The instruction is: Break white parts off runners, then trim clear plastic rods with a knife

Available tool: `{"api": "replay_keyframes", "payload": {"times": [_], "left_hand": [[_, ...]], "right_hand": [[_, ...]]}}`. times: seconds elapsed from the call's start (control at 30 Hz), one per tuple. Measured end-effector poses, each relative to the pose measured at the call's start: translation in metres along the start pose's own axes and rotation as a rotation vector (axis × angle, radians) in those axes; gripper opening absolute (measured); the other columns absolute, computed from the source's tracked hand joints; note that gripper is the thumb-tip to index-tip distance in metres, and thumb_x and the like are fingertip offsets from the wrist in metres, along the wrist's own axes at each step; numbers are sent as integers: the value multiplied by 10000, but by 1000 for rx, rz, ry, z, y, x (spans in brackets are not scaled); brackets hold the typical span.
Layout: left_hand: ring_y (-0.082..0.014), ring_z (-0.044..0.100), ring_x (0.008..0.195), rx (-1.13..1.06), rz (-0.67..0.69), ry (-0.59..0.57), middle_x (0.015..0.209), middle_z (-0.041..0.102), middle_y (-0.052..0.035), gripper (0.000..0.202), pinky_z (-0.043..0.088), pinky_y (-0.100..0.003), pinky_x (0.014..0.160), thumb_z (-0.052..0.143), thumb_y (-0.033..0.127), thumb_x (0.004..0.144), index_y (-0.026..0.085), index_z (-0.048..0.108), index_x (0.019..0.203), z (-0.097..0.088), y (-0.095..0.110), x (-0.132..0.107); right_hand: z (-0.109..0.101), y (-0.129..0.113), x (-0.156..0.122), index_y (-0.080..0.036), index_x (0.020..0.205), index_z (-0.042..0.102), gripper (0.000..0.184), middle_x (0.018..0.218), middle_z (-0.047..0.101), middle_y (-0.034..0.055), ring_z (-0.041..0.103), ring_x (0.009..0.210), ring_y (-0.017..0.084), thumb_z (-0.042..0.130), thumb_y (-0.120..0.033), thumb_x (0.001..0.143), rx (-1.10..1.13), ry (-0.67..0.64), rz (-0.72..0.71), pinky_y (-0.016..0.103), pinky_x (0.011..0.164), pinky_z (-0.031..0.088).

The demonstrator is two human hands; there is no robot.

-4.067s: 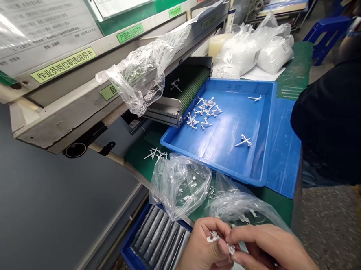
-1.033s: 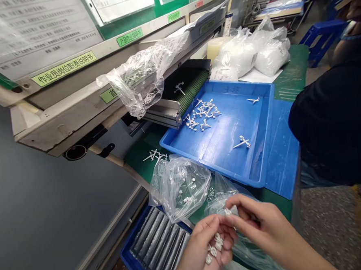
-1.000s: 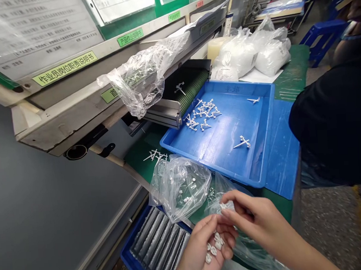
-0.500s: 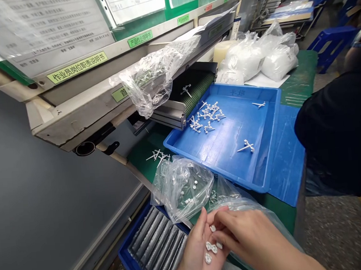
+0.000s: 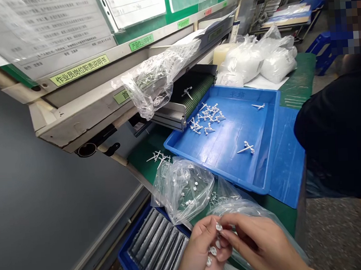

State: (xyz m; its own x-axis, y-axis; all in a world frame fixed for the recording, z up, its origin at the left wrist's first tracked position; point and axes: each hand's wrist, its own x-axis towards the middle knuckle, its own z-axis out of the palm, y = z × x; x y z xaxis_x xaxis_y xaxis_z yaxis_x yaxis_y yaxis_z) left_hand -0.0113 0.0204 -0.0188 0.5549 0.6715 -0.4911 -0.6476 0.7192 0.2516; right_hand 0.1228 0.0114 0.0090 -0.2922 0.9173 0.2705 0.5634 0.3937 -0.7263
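Note:
Several small white plastic parts (image 5: 212, 251) lie in the cupped palm of my left hand (image 5: 201, 247), whose fingers are curled around them. Between the fingertips of both hands sits one small white round piece (image 5: 218, 226). My right hand (image 5: 254, 238) pinches it from the right with thumb and forefinger, and my left thumb and forefinger are close against it. Just beyond the hands, a clear plastic bag (image 5: 186, 187) holds several similar white pieces. Another clear bag (image 5: 249, 212) lies partly under my right hand.
A blue tray (image 5: 269, 162) carries white stick-like parts (image 5: 209, 113). More such parts (image 5: 159, 157) lie on the green table. A conveyor belt (image 5: 200, 83) ends at the tray. Grey wrapped rolls (image 5: 158, 244) fill a blue bin at lower left. A person in dark clothing (image 5: 336, 129) is at right.
My left palm, open earlier, has curled its fingers around the white parts. My right hand has lifted one piece from the palm to the fingertips of both hands.

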Motion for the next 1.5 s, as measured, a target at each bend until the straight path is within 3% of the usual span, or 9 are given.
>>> {"api": "replay_keyframes", "payload": {"times": [0.13, 0.3, 0.5, 1.33, 1.43, 1.5], "left_hand": [[-16, 283, 429, 81, 43, -3, 531, 464, 31, 286, 169, -137, 386, 737, 339, 663, 110, 572, 610, -3, -1, 0], [-11, 273, 422, 189, 127, 6, 542, 433, 44, 358, 161, -145, 372, 740, 406, 636, 120, 531, 586, -3, -1, 0], [-3, 252, 387, 305, 193, -7, 515, 397, 54, 364, 139, -161, 348, 696, 414, 685, 106, 546, 562, -2, -2, 1], [-4, 289, 404, 292, 229, 7, 561, 439, 43, 274, 177, -138, 346, 705, 339, 695, 106, 602, 593, 0, -1, -2], [-33, 427, 452, 220, 196, 62, 589, 543, 2, 225, 299, -126, 391, 634, 325, 770, 106, 649, 719, 3, 4, -1], [-99, 578, 623, 126, 172, 117, 732, 640, -65, 224, 435, -164, 531, 576, 304, 815, 98, 666, 807, 5, 7, -1]], "right_hand": [[3, -1, -2, -209, 814, 546, 99, 520, 579, -55, 484, 354, 82, 464, -187, 864, -12, 5, 17, 185, 403, 383], [5, -2, -4, -211, 891, 549, 84, 482, 552, -71, 493, 344, 90, 468, -209, 867, -54, 39, 13, 185, 382, 374], [5, -1, -7, -199, 857, 547, 85, 441, 466, -88, 461, 331, 85, 473, -239, 871, -78, 39, 23, 182, 371, 357], [5, -2, -11, -203, 884, 527, 89, 429, 418, -99, 440, 330, 84, 446, -241, 884, -39, 23, 44, 185, 377, 352], [-9, 2, -12, -213, 885, 517, 67, 455, 468, -89, 476, 349, 82, 452, -228, 877, -88, -82, 74, 182, 379, 357], [-21, 9, -16, -222, 849, 515, 54, 473, 503, -80, 504, 360, 88, 466, -227, 869, -155, -184, 112, 185, 365, 352]]}}
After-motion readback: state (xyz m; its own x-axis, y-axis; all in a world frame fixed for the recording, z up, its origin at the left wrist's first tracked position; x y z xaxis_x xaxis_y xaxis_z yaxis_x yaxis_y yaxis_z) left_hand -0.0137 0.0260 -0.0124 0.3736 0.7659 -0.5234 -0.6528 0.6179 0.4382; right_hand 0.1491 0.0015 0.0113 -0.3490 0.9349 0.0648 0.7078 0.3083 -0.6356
